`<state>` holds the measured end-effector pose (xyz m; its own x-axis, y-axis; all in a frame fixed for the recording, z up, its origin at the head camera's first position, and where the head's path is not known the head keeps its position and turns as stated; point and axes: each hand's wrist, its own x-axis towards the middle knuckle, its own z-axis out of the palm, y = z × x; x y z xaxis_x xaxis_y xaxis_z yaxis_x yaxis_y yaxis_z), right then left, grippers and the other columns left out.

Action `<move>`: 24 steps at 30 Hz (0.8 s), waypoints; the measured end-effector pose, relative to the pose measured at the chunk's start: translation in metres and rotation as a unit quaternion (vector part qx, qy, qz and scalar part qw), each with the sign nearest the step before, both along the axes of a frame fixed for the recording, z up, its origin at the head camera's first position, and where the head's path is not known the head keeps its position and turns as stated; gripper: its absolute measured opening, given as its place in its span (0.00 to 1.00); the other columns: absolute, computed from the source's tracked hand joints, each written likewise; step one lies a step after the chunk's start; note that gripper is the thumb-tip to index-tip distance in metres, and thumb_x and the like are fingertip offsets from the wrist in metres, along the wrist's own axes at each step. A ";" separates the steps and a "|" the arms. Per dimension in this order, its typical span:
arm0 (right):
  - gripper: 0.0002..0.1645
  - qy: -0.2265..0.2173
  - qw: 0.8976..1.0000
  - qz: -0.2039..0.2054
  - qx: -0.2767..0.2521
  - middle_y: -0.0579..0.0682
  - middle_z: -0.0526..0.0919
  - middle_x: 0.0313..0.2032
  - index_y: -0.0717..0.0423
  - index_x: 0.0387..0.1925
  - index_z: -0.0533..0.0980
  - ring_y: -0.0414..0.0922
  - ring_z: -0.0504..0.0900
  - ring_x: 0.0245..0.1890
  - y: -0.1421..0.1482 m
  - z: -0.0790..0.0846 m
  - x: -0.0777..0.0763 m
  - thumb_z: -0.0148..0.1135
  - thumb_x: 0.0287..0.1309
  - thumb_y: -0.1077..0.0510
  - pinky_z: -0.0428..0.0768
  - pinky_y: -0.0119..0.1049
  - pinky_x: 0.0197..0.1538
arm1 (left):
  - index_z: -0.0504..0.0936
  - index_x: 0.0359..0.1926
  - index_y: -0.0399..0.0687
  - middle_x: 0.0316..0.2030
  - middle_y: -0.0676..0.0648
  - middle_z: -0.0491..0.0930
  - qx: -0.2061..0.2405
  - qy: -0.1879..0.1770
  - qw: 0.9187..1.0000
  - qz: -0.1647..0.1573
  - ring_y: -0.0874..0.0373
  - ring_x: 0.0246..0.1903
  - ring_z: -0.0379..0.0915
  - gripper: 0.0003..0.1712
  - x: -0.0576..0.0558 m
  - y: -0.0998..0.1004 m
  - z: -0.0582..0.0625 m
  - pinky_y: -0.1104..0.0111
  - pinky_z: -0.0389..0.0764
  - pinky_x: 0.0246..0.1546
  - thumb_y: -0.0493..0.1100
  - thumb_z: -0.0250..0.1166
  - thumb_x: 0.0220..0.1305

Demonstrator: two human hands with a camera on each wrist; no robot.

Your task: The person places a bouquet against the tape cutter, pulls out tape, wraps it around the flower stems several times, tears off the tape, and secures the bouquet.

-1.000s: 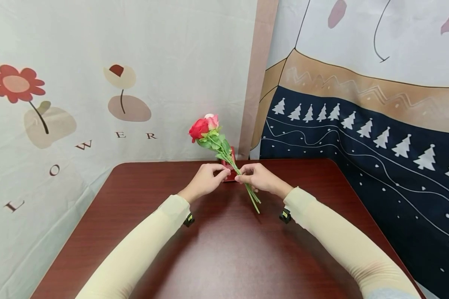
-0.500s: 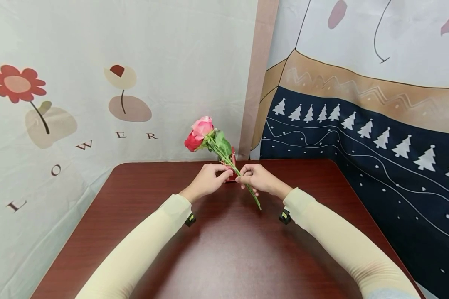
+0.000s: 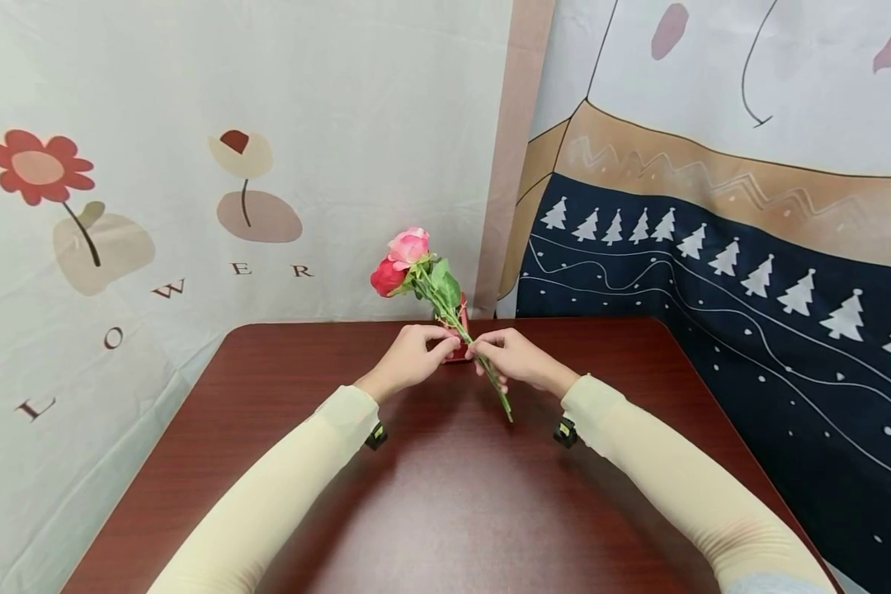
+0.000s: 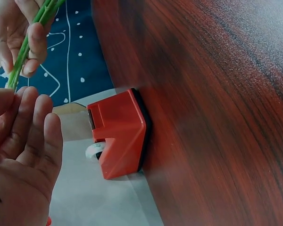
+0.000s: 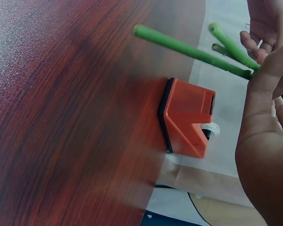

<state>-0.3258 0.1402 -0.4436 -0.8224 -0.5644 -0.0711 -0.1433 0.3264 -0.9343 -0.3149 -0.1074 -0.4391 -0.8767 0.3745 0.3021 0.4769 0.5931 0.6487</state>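
Observation:
Two roses, one pink (image 3: pixel 409 247) and one red (image 3: pixel 388 278), lean up and to the left over the far side of the table, their green stems (image 3: pixel 499 393) crossing between both hands. My right hand (image 3: pixel 521 358) grips the stems, with the cut ends (image 5: pixel 172 43) sticking out below it. Thumb and forefinger of my left hand (image 3: pixel 410 356) pinch at the stems just above the right hand; its other fingers (image 4: pixel 52 134) are loosely bent in the left wrist view. Whether a strip of tape lies between those fingertips is too small to tell. Behind the hands stands a red tape dispenser (image 4: pixel 122 136).
The dark reddish-brown table (image 3: pixel 445 495) runs back to a pale wall cloth (image 3: pixel 341 165) with printed flowers. A navy cloth (image 3: pixel 683 289) with white trees hangs at the right. A roll of clear tape (image 5: pixel 211 128) sits in the dispenser.
The roses have turned about their stems: the pink bloom has come round to the front and above the red one. Both hands have stayed in nearly the same place.

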 end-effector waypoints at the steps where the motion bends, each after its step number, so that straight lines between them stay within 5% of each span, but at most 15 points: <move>1: 0.18 -0.003 1.000 0.001 -0.007 0.70 0.86 0.39 0.55 0.47 0.87 0.45 0.76 0.15 0.000 0.000 0.000 0.53 0.84 0.53 0.81 0.38 0.24 | 0.95 0.47 0.52 0.33 0.46 0.93 0.001 -0.001 1.000 0.000 0.62 0.34 0.84 0.13 0.000 0.000 0.000 0.64 0.83 0.43 0.49 0.65 0.81; 13: 0.16 -0.030 0.998 0.043 -0.024 0.52 0.81 0.28 0.58 0.47 0.82 0.45 0.73 0.17 0.000 -0.004 -0.001 0.58 0.85 0.50 0.80 0.35 0.24 | 0.95 0.49 0.53 0.35 0.43 0.93 -0.007 -0.003 1.000 -0.001 0.61 0.35 0.84 0.14 -0.003 -0.005 -0.001 0.62 0.83 0.45 0.51 0.64 0.82; 24: 0.13 -0.031 0.999 0.034 -0.024 0.52 0.87 0.36 0.60 0.52 0.79 0.41 0.74 0.15 -0.003 -0.002 0.003 0.60 0.84 0.53 0.80 0.35 0.21 | 0.94 0.48 0.48 0.35 0.42 0.92 -0.004 -0.012 1.000 -0.004 0.60 0.33 0.84 0.15 0.000 -0.003 0.003 0.64 0.82 0.40 0.48 0.63 0.83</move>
